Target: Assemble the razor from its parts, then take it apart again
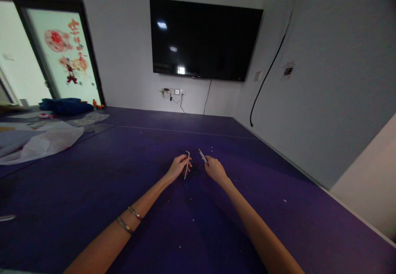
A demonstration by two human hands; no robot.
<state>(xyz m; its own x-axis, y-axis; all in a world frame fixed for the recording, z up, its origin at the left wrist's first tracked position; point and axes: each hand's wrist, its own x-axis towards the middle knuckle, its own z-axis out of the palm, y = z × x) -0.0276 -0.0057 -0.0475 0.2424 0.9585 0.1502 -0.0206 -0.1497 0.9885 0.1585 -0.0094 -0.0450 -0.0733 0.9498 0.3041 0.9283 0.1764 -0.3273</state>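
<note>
My left hand (178, 167) is closed on a thin, flat object (186, 171) with a pale edge, held nearly upright over the purple surface (148, 233). A small whitish bit (187, 153) shows at its top end; I cannot make out what it is. To the right, my right hand (215, 169) grips a slim, light grey, stick-like tool (202, 156) whose darker tip points up and to the left. A gap separates the two held things. Their exact kinds are too small to tell.
Small white scraps (285, 200) dot the surface. Clear plastic sheeting (52, 142) and dark blue cloth (66, 106) lie at the left. A pale, slim item (6, 218) rests at the left edge. Ahead hangs a television (204, 39); a black cable (272, 62) dangles on the right.
</note>
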